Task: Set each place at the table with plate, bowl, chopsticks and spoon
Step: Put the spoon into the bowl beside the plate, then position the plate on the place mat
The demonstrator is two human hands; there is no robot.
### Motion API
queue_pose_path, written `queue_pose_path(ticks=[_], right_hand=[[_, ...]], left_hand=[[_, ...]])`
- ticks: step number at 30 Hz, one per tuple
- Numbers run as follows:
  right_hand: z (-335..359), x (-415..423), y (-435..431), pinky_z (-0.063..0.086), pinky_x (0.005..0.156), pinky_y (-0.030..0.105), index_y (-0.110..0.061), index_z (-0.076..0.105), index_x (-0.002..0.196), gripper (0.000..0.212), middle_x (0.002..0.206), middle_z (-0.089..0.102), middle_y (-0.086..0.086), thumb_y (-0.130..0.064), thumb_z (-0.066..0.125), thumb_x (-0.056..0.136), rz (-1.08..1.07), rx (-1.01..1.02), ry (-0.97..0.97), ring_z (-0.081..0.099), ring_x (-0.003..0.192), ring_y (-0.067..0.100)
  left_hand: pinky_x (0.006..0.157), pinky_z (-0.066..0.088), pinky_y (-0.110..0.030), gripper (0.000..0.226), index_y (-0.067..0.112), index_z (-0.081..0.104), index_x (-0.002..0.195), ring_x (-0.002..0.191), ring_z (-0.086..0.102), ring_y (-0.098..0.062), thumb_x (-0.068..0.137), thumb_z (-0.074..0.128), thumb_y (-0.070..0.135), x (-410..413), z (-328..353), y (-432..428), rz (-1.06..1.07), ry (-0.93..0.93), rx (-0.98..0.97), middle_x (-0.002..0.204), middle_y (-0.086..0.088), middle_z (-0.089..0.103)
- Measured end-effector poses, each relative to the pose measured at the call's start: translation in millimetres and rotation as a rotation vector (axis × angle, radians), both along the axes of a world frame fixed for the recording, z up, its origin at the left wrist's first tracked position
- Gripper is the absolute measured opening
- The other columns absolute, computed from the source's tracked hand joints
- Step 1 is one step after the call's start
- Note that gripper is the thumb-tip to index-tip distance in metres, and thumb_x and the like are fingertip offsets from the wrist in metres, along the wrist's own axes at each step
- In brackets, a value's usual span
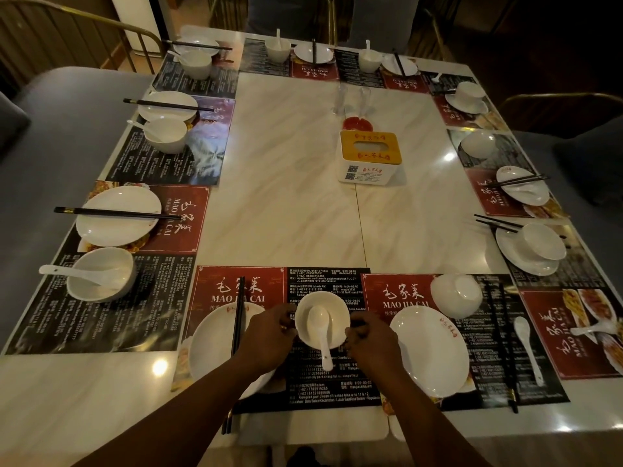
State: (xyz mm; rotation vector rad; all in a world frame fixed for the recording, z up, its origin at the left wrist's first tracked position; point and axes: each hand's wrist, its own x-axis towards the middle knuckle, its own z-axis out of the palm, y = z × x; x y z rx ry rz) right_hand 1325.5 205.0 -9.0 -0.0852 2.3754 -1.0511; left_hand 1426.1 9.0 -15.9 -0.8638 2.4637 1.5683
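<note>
Bowl (338, 329) upright on placemat (323, 389) at near edge of worktop (286, 163); spoon (319, 320) inside, handle toward person. Left hand (269, 338) grasps bowl's left rim, right hand (369, 345) its right rim. Plate (212, 342) just left, chopsticks (238, 318) across it.

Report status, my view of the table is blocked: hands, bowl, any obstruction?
The bowl gripped by left hand and right hand, spoon inside. Over the placemat. Beside left hand, chopsticks lie across the plate, not blocking.
</note>
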Motion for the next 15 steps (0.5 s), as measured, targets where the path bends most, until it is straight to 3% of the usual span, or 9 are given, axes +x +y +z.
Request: queue_pose_path(ticks=[9,15], right_hand=[[-5.7,-4.2,-1.1,0.062,0.076,0.037,-0.033,0.061,0.108,0.029,0.086,0.071,-0.010,-0.013,0.072,0.089,0.017,-0.014,0.022,0.072,0.074,0.010],[-8.7,-9.2,-1.3,0.062,0.077,0.038,-0.032,0.062,0.112,0.032,0.085,0.070,-0.010,-0.012,0.072,0.088,0.044,-0.005,0.040,0.071,0.075,0.009]], left_hand=[[0.081,0.053,-0.024,0.043,0.029,0.061,0.126,0.093,0.063,-0.003,0.087,0.072,0.012,3.2,-0.1,4.3,0.018,-0.014,-0.011,0.102,0.010,0.068],[0.087,0.055,-0.030,0.044,0.028,0.060,0.126,0.096,0.064,-0.004,0.086,0.074,0.014,4.0,0.9,6.8,0.039,-0.024,0.009,0.105,0.009,0.069]])
